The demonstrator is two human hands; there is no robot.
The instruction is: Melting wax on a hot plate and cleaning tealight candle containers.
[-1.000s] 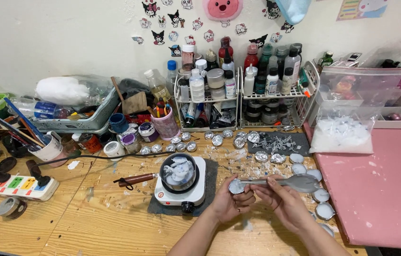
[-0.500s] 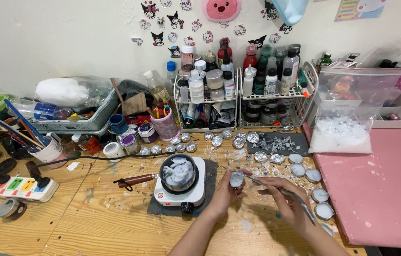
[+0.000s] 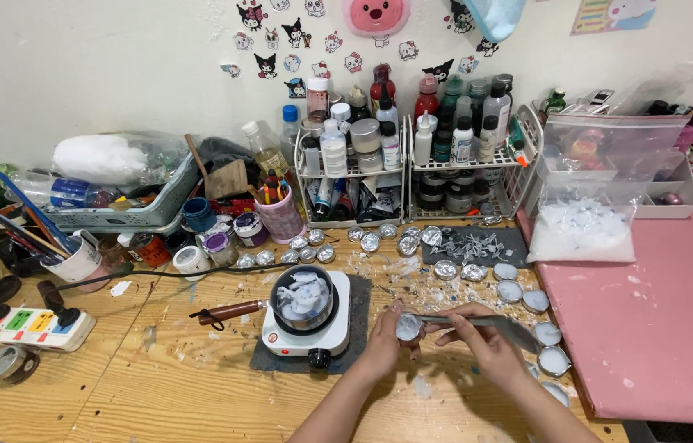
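My left hand (image 3: 382,349) holds a small foil tealight cup (image 3: 407,326) filled with white wax, just right of the hot plate. My right hand (image 3: 486,344) grips a metal spoon (image 3: 494,323) by its handle, the handle tip resting against the cup and the bowl pointing right. Left of both hands, a small white hot plate (image 3: 307,326) carries a dark pot (image 3: 304,295) with a wooden handle and white wax chunks inside.
Filled foil cups (image 3: 535,300) line the wooden table's right side beside a pink mat (image 3: 658,320). A bag of white wax flakes (image 3: 583,230), wire racks of bottles (image 3: 412,156), empty cups (image 3: 307,253), a power strip (image 3: 18,324) and brush cups (image 3: 76,258) crowd the back and left.
The spoon swung from level, down to a slant beside my right hand, then back to level against the cup. My left hand tilted the cup upward and lowered it again.
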